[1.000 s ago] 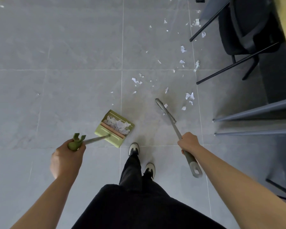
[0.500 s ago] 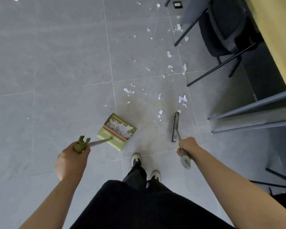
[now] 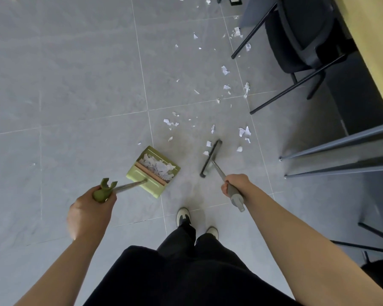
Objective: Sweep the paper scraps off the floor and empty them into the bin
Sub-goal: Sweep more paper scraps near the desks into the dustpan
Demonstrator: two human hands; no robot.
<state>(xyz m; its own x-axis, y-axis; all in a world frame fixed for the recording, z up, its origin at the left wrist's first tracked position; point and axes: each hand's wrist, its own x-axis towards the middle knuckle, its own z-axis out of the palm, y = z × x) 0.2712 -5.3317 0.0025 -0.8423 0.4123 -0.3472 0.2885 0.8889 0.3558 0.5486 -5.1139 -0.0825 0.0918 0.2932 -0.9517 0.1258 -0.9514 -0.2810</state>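
Note:
My left hand (image 3: 91,210) grips the green top of a long-handled dustpan. The green dustpan (image 3: 139,176) sits on the grey tile floor ahead of my feet, with white paper scraps (image 3: 158,166) piled inside it. My right hand (image 3: 236,183) grips the grey handle of a broom. Its dark head (image 3: 211,158) rests on the floor to the right of the dustpan. Loose paper scraps (image 3: 243,131) lie scattered on the tiles beyond the broom, running up toward the chair. No bin is in view.
A black chair (image 3: 296,36) on thin black legs stands at the upper right beside a wooden desk edge (image 3: 372,47). Grey metal table legs (image 3: 341,155) cross the floor at the right. My shoes (image 3: 183,215) stand just behind the dustpan.
The broom head has swung from lying aslant ahead of me to a near-upright line right of the dustpan. The view has shifted forward; the dustpan has stayed put.

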